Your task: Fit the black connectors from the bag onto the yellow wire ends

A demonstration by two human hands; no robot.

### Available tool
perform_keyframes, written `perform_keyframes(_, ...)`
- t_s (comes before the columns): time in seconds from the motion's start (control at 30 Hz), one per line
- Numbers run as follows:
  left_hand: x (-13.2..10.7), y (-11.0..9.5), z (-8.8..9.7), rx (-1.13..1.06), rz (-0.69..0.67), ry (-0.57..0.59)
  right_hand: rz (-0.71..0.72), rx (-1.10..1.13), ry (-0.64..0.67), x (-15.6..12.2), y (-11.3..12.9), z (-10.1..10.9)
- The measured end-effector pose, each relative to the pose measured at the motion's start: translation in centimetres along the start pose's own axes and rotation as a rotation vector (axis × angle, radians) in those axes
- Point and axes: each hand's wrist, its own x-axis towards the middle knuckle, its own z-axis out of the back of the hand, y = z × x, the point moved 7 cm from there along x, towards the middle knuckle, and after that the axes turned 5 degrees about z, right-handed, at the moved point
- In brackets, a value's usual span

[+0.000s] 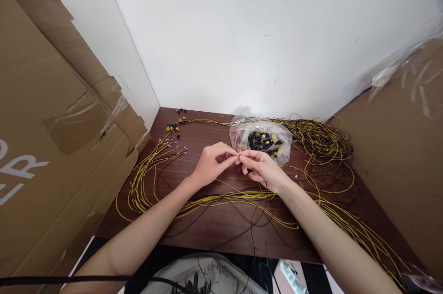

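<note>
My left hand (215,161) and my right hand (260,168) meet fingertip to fingertip above the middle of the brown table (204,118). Both are closed in a pinch, and whatever sits between the fingers is hidden or too small to name. Just behind my right hand lies an open clear plastic bag (285,135) with small black and yellow parts (265,139) in it. Below my hands a bundle of yellow and black wires (221,197) runs across the table. The wires' left ends carry small pale tips (169,143).
A tangled coil of yellow and black wire (318,139) lies at the back right. Several loose black and yellow pieces (173,127) sit at the back left. Cardboard (62,114) stands on the left and another cardboard sheet (398,146) on the right. A power strip (292,278) shows below the table edge.
</note>
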Motion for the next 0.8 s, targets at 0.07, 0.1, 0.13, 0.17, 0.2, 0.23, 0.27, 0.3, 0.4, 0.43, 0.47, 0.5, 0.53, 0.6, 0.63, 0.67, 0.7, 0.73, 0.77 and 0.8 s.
perform_keyframes(0.07, 0.0, -0.3, -0.1, 0.013, -0.032, 0.003, 0.016, -0.025, -0.008, 0.0, 0.0, -0.2)
perform_keyframes(0.1, 0.0, -0.3, -0.1, 0.017, -0.039, 0.006, 0.027, -0.046, -0.021, 0.1, 0.0, -0.1)
perform_keyframes(0.13, -0.1, -0.4, -0.1, 0.020, -0.041, 0.007, 0.042, -0.078, -0.039, 0.1, 0.0, -0.1)
perform_keyframes(0.17, -0.1, -0.3, -0.2, 0.021, -0.039, 0.006, 0.064, -0.122, -0.059, 0.1, 0.2, 0.1)
perform_keyframes(0.2, 0.0, -0.3, -0.2, 0.019, -0.032, 0.005, 0.098, -0.178, -0.081, 0.1, 0.3, 0.2)
perform_keyframes(0.23, 0.0, -0.1, -0.2, 0.013, -0.019, 0.004, 0.146, -0.246, -0.101, 0.2, 0.6, 0.4)
perform_keyframes(0.27, 0.0, 0.1, -0.2, 0.003, 0.000, 0.007, 0.205, -0.323, -0.118, 0.2, 1.0, 0.5)
perform_keyframes(0.3, 0.0, 0.4, -0.3, -0.012, 0.027, 0.014, 0.268, -0.404, -0.135, 0.1, 1.4, 0.6)
perform_keyframes(0.4, 0.2, 1.5, -0.5, -0.106, 0.154, 0.035, 0.411, -0.624, -0.182, -0.2, 2.2, 0.6)
perform_keyframes(0.43, 0.2, 1.8, -0.5, -0.156, 0.202, 0.032, 0.435, -0.679, -0.197, -0.3, 2.4, 0.6)
perform_keyframes(0.47, 0.2, 2.1, -0.5, -0.210, 0.245, 0.025, 0.452, -0.719, -0.212, -0.4, 2.6, 0.5)
perform_keyframes(0.5, 0.3, 2.4, -0.5, -0.265, 0.280, 0.014, 0.467, -0.742, -0.222, -0.5, 2.7, 0.5)
perform_keyframes(0.53, 0.3, 2.5, -0.5, -0.316, 0.307, 0.005, 0.480, -0.750, -0.228, -0.6, 2.9, 0.4)
perform_keyframes(0.6, 0.3, 2.7, -0.5, -0.395, 0.346, -0.005, 0.496, -0.735, -0.237, -0.7, 3.0, 0.4)
perform_keyframes(0.63, 0.3, 2.7, -0.6, -0.425, 0.362, -0.005, 0.498, -0.721, -0.241, -0.7, 3.1, 0.4)
perform_keyframes(0.67, 0.3, 2.8, -0.6, -0.452, 0.377, -0.002, 0.497, -0.708, -0.246, -0.7, 3.1, 0.5)
perform_keyframes(0.7, 0.3, 2.9, -0.7, -0.475, 0.392, 0.001, 0.494, -0.700, -0.252, -0.7, 3.0, 0.6)
perform_keyframes(0.73, 0.3, 3.0, -0.7, -0.493, 0.404, -0.001, 0.491, -0.695, -0.261, -0.6, 3.0, 0.7)
perform_keyframes(0.77, 0.3, 3.1, -0.7, -0.508, 0.415, -0.007, 0.488, -0.691, -0.270, -0.6, 3.0, 0.8)
perform_keyframes(0.8, 0.2, 3.3, -0.6, -0.517, 0.424, -0.014, 0.486, -0.688, -0.278, -0.6, 3.0, 1.0)
